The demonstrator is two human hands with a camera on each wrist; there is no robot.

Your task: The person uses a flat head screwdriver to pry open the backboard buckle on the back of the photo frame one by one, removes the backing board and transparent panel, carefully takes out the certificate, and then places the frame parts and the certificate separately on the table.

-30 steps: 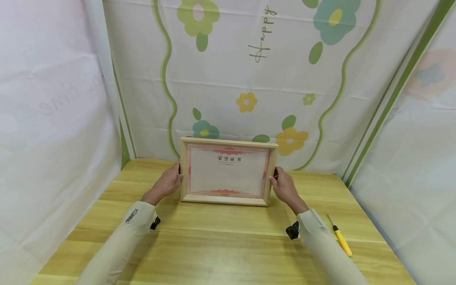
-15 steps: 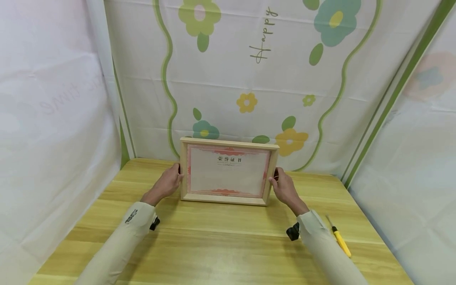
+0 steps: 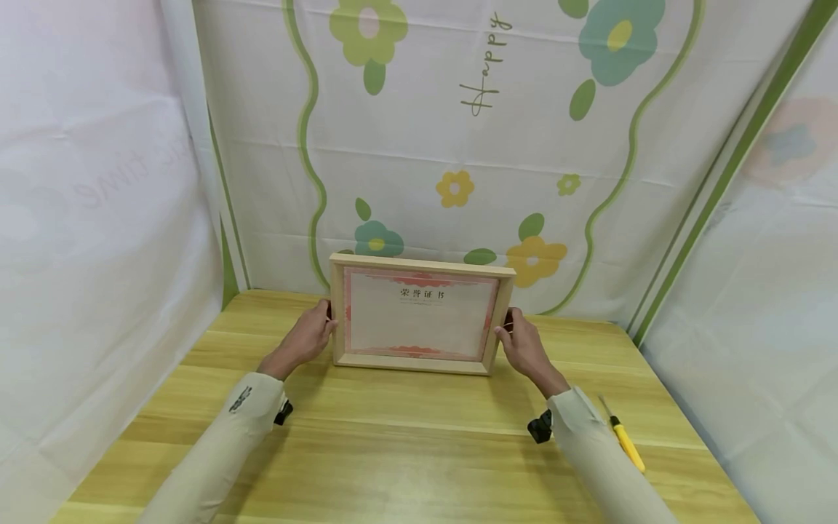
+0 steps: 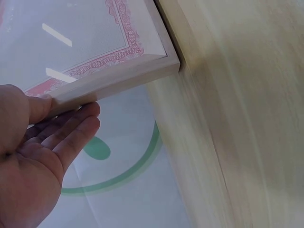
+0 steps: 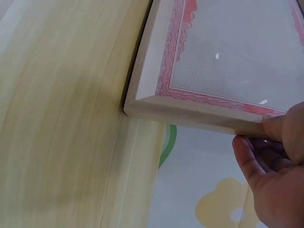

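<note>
The left hand (image 3: 308, 335) is closed lightly on one short side of a pale wooden picture frame (image 3: 422, 264): the edge is pinched, with the thumb laid toward the front and the fingers reaching behind. The opposite short side is held in the same way by the right hand (image 3: 524, 343), its fingertips bent against the back of the rail. Neither hand is opened wide; only the thickness of the frame is taken between thumb and fingers.

The frame is held between the two hands, stood on its long lower edge on the wood-grained tabletop (image 3: 406, 451), with its front turned toward the person. Inside it, a certificate (image 3: 419, 327) with a red and pink ornamental border can be seen, marked near the top with a row of large dark Chinese characters; the finer print beneath is too small to be read. Bright reflections (image 4: 57, 35) are thrown across its face in the left wrist view.

Behind the hands, toward the person, both forearms are covered by a cream left sleeve (image 3: 222, 437) and a cream right sleeve (image 3: 599, 451). A small black device is seen below each wrist, a left one (image 3: 284, 413) and a right one (image 3: 540, 427).

To the right of the right hand and nearer the person, a screwdriver (image 3: 626, 440) with a yellow handle is laid beside the sleeve, its shaft pointed away. Beyond the hands, a white cloth backdrop (image 3: 393, 131) is hung, printed with flowers, green wavy lines and the word "Happy".
</note>
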